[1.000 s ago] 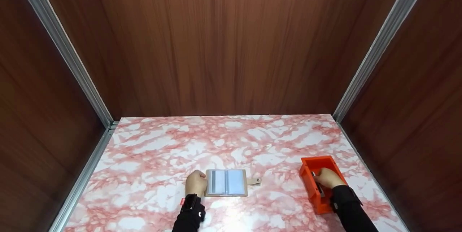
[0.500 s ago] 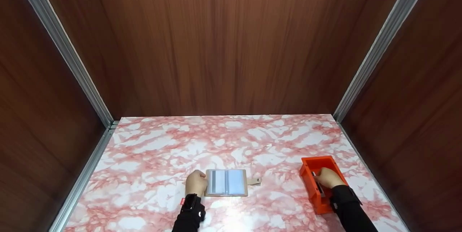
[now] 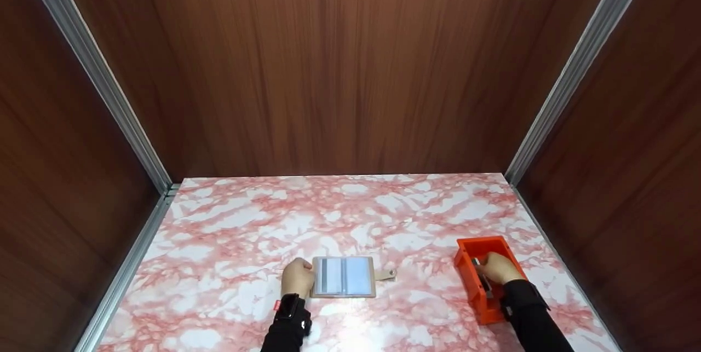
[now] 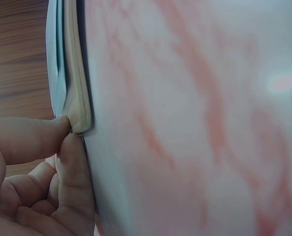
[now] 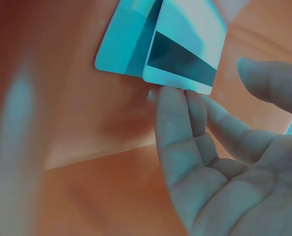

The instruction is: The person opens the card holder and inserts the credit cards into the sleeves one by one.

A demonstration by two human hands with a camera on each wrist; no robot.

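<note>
An open card holder with clear sleeves lies flat on the table, its snap strap pointing right. My left hand pinches the near corner of its tan cover between thumb and index finger, as the left wrist view shows. Inside an orange bin at the right is my right hand. In the right wrist view its fingertips touch the lower edge of a card with a dark stripe. The thumb stands apart from that card. A bluish card leans behind it.
Pink-and-white marbled tabletop surrounds the card holder and bin. Brown wood-grain panels rise at the back and both sides, with metal rails along the corners.
My right fingers have shifted slightly in the bin, and more of a card shows beside their tips. The left hand and the card holder have stayed in place.
</note>
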